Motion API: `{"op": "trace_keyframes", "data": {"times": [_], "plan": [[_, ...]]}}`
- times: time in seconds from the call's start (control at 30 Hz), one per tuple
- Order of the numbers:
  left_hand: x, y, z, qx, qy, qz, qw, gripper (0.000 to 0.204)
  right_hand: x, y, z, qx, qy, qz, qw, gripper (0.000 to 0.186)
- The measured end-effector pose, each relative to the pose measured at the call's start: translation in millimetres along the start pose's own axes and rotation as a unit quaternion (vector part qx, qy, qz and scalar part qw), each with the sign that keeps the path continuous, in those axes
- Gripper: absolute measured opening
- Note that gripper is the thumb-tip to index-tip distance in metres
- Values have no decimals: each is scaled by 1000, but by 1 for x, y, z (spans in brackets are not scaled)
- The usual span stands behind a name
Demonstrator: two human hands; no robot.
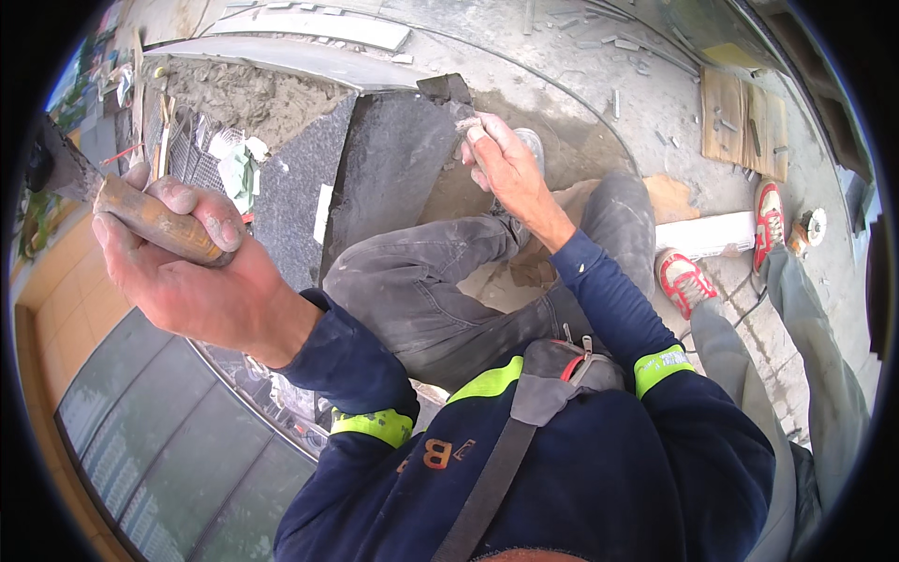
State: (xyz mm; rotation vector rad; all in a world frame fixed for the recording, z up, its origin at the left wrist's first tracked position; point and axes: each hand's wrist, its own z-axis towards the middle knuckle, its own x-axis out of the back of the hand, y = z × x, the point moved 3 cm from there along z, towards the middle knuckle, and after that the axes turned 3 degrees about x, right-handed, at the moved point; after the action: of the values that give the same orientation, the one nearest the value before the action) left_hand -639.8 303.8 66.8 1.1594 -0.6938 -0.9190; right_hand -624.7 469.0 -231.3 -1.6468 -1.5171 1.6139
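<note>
Raised at the far left, my left hand (pixel 201 272) is wrapped round the worn wooden handle (pixel 164 220) of a trowel. Its grey, mortar-smeared blade (pixel 64 164) points away to the upper left, partly lost in the dark rim. My right hand (pixel 510 169) is closed in a pinch by the far corner of a dark stone slab (pixel 389 155). What its fingertips hold, if anything, I cannot make out. A small dark stone piece (pixel 444 89) lies at that corner, just beyond the fingers. Left of the slab is a speckled grey slab (pixel 298 183) with a white strip on it.
Wet mortar (pixel 248 98) fills the area behind the slabs. A crumpled pale green cloth (pixel 241 169) lies left of them. Another person's red-and-white shoes (pixel 686 281) stand at the right, near an angle grinder (pixel 807 229) and a white box (pixel 707 234). Flattened cardboard (pixel 744 122) lies farther back.
</note>
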Motion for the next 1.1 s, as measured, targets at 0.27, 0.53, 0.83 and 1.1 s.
{"op": "trace_keyframes", "data": {"times": [0.27,0.53,0.83,1.1], "plan": [[-13,-8,10,-10,38,24,999,42,38,-25,42,246,-6,-381,891,27],[-18,-14,13,-11,25,39,999,45,40,-30,69,365,-28,-432,824,28],[-22,-8,13,4,24,16,1000,46,66,-17,93,360,-72,-574,731,43],[-19,-7,13,15,-17,-1,1000,44,80,-31,62,319,-6,-540,779,29]]}}
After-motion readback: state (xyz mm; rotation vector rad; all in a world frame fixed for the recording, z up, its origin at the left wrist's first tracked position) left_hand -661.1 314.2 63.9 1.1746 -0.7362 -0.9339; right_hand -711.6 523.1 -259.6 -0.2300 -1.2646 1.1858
